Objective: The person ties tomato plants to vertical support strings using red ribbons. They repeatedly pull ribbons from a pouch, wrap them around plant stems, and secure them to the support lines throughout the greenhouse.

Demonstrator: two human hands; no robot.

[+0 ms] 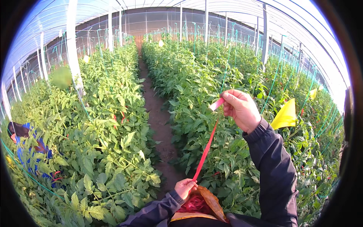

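A red plastic ribbon (205, 149) runs slantwise between my two hands. My left hand (185, 187) pinches its lower part just above an open orange-yellow bag (212, 199) at my waist. Inside that bag lies a tangle of red ribbon strips (195, 204). Higher up and to the right, my right hand (238, 109) grips the upper end between thumb and forefinger. A short pale pink tail of ribbon (217, 105) sticks out to the left of those fingers. Tomato plants (215, 136) stand behind the right hand.
A dirt path (158, 122) runs between leafy rows. Green support strings (227, 65) hang from above, near white posts (74, 45). A yellow sticky card (284, 115) is beside my right sleeve. At the left, a person in blue (34, 150) is among the plants.
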